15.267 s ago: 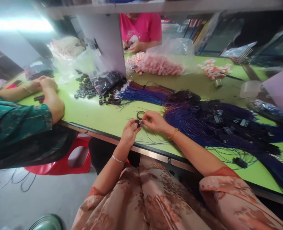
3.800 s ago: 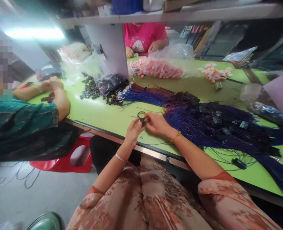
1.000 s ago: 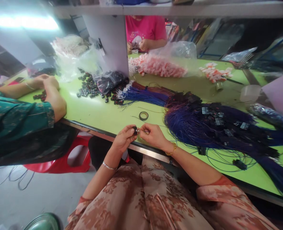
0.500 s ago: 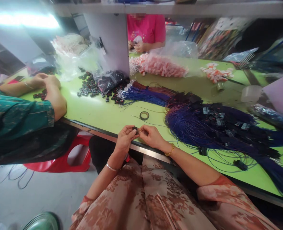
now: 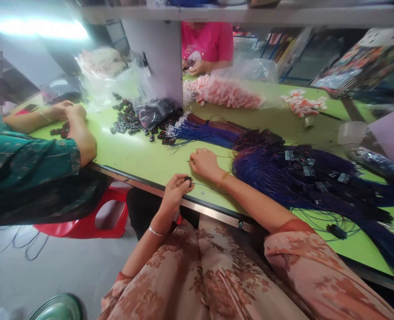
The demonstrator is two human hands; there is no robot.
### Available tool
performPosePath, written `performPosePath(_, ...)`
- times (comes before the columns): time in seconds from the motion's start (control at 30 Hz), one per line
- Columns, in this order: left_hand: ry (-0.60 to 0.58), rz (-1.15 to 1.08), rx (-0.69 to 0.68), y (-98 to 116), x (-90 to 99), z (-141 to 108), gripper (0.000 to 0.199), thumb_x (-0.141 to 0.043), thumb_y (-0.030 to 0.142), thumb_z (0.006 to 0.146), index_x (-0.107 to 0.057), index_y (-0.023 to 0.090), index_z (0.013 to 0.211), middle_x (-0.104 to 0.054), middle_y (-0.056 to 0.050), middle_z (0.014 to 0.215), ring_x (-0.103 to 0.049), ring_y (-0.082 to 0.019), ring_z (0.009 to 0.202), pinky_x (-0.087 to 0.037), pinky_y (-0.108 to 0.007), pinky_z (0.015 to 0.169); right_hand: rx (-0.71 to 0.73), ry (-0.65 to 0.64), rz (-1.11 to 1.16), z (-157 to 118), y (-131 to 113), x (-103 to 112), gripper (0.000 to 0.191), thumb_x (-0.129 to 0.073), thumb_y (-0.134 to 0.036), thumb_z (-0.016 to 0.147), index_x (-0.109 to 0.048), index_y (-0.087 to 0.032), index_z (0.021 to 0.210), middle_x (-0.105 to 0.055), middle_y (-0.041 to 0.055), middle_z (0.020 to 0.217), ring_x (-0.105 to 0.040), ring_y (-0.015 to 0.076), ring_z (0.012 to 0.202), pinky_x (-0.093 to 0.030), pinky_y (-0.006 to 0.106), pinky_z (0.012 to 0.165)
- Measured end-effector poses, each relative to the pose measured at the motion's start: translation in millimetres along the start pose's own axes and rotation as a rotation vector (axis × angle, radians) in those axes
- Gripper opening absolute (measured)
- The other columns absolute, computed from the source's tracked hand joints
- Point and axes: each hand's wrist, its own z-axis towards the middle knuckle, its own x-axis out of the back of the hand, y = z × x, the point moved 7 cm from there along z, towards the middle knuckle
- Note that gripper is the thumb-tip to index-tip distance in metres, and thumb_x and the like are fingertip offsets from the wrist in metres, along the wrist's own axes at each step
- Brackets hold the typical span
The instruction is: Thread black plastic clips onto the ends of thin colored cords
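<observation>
A small black connector (image 5: 189,180) is pinched between the thumb and fingers of my left hand (image 5: 176,190), at the table's front edge. From the connector a thin dark wire runs right over the green table. My right hand (image 5: 205,165) lies farther forward on the table with its fingers curled; a wire tip shows just left of the fingers, and wires pass beside it. Beyond my right hand lies a bundle of blue wires (image 5: 206,135) with silvery ends. To its right is a large heap of dark blue wires (image 5: 260,171) with black connectors.
Small black connectors (image 5: 126,120) and a bagged lot (image 5: 158,113) lie beyond, left of centre. Pink and white pieces (image 5: 226,91) are on the far side. A co-worker in green sleeves (image 5: 30,153) works at the left, another person in pink (image 5: 210,42) opposite.
My right hand has left my left hand and moved forward to the wires, now covering the spot where a tape roll lay. My left hand keeps its place with the connector.
</observation>
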Motion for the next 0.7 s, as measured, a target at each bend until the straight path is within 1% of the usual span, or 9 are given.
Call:
performPosePath(0.1,-0.007,-0.004,0.008,-1.5,0.3,0.3,0.048,-0.086,0.033,0.058,-0.057,0.015,0.091,-0.066,-0.002,0.082,-0.067,-0.014,0.075,-0.056,-0.03,0.077,0.01,-0.049,-0.079,13.7,-5.9,-9.6,0.027,-0.048,-0.021,0.088,-0.067,-0.009,0.101,-0.064,0.0211,0.106,-0.056,0.0285,0.099,-0.038,0.035,0.08)
performPosePath(0.17,-0.014,-0.011,0.005,-1.8,0.0,0.5,0.048,-0.086,0.033,0.058,-0.057,0.015,0.092,-0.066,-0.002,0.082,-0.067,-0.014,0.075,-0.056,-0.03,0.076,0.051,-0.003,-0.044,12.0,-10.3,-6.5,0.025,-0.048,-0.018,0.087,-0.066,-0.007,0.1,-0.065,0.0223,0.103,-0.057,0.0279,0.096,-0.038,0.035,0.08)
performPosePath(0.23,-0.022,-0.023,0.002,-2.1,-1.0,1.1,0.049,-0.086,0.033,0.057,-0.057,0.015,0.091,-0.065,-0.001,0.081,-0.067,-0.014,0.075,-0.056,-0.029,0.076,0.08,0.055,0.097,4.0,-10.6,0.3,0.022,-0.048,-0.016,0.086,-0.065,-0.009,0.097,-0.067,0.0189,0.095,-0.058,0.0243,0.086,-0.038,0.033,0.075)
performPosePath(0.33,-0.039,-0.055,0.005,-3.2,-4.1,3.0,0.048,-0.086,0.033,0.058,-0.057,0.015,0.091,-0.063,0.0,0.08,-0.066,-0.012,0.073,-0.056,-0.031,0.078,0.078,0.044,0.503,-11.3,-3.9,3.3,0.015,-0.048,-0.02,0.084,-0.062,-0.014,0.083,-0.064,0.0057,0.073,-0.053,0.0154,0.066,-0.037,0.027,0.063)
performPosePath(0.4,-0.053,-0.076,0.009,-4.3,-6.8,4.4,0.045,-0.085,0.032,0.06,-0.057,0.016,0.092,-0.063,0.0,0.081,-0.066,-0.012,0.074,-0.056,-0.033,0.081,0.073,0.02,0.779,-21.1,-0.2,2.3,0.014,-0.05,-0.025,0.081,-0.058,-0.016,0.074,-0.058,-0.0002,0.065,-0.048,0.0121,0.06,-0.036,0.024,0.059)
performPosePath(0.47,-0.066,-0.09,0.016,-5.6,-9.4,5.4,0.041,-0.083,0.031,0.064,-0.057,0.016,0.092,-0.064,0.0,0.083,-0.066,-0.013,0.076,-0.055,-0.034,0.083,0.051,0.023,0.97,-30.4,3.4,1.7,0.016,-0.052,-0.029,0.079,-0.056,-0.017,0.07,-0.055,-0.0023,0.062,-0.047,0.0108,0.059,-0.037,0.023,0.057)
performPosePath(0.57,-0.075,-0.112,0.033,-7.6,-12.1,6.5,0.035,-0.08,0.028,0.068,-0.059,0.015,0.092,-0.065,-0.002,0.086,-0.065,-0.013,0.079,-0.054,-0.035,0.086,-0.005,0.017,1.09,-43.5,7.2,-1.1,0.015,-0.054,-0.03,0.075,-0.056,-0.016,0.069,-0.055,-0.0026,0.061,-0.047,0.0098,0.057,-0.036,0.022,0.056)
performPosePath(0.63,-0.072,-0.138,0.046,-8.6,-12.9,7.2,0.031,-0.078,0.026,0.07,-0.059,0.014,0.091,-0.065,-0.003,0.087,-0.065,-0.013,0.08,-0.054,-0.036,0.087,-0.037,0.022,1.086,-51.6,9.7,-4.0,0.014,-0.056,-0.029,0.073,-0.057,-0.016,0.07,-0.055,-0.0025,0.062,-0.046,0.0093,0.056,-0.035,0.021,0.054)
performPosePath(0.7,-0.065,-0.164,0.062,-9.4,-13.2,7.9,0.027,-0.076,0.023,0.071,-0.059,0.014,0.091,-0.066,-0.003,0.086,-0.066,-0.014,0.081,-0.054,-0.036,0.088,-0.048,0.056,1.051,-58.9,12.8,-6.1,0.014,-0.057,-0.029,0.073,-0.057,-0.016,0.071,-0.056,-0.0026,0.063,-0.046,0.0087,0.056,-0.034,0.021,0.052)
